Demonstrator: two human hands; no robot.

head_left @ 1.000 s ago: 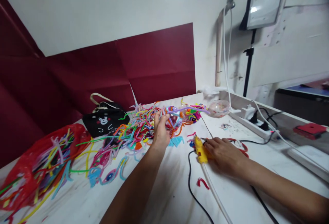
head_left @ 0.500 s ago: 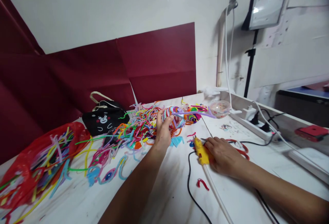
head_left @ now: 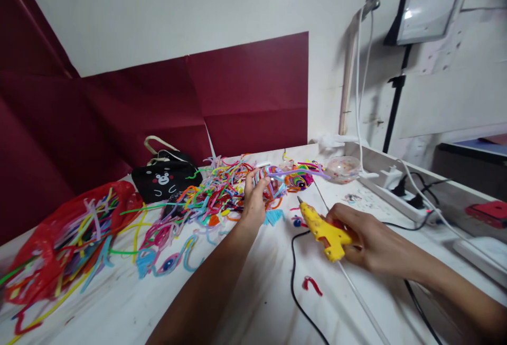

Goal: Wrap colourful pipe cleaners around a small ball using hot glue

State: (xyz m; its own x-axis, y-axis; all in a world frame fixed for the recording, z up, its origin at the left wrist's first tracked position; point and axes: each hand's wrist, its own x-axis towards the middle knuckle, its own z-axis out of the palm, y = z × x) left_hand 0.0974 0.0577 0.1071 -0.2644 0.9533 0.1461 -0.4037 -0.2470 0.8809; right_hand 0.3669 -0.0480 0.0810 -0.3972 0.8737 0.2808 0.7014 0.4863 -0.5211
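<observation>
My left hand (head_left: 253, 197) is closed around a small colourful object wrapped in pipe cleaners (head_left: 273, 182), held just above the white table (head_left: 245, 302). A purple pipe cleaner (head_left: 301, 173) sticks out of it to the right. My right hand (head_left: 356, 231) grips a yellow hot glue gun (head_left: 322, 227), lifted off the table with its nozzle pointing up and left toward the wrapped object. A white glue stick trails from the gun's back. The gun's black cord (head_left: 295, 281) runs across the table toward me.
A heap of loose pipe cleaners (head_left: 206, 197) lies behind my left hand. A red plastic bag (head_left: 51, 234) of more sits at the left, a black bear-print pouch (head_left: 164, 180) behind. A clear bowl (head_left: 343, 168), a power strip (head_left: 400, 192) and a lamp stand occupy the right.
My right hand has lifted the glue gun from the table and tilted its nozzle upward. My left hand holds the wrapped object in nearly the same place.
</observation>
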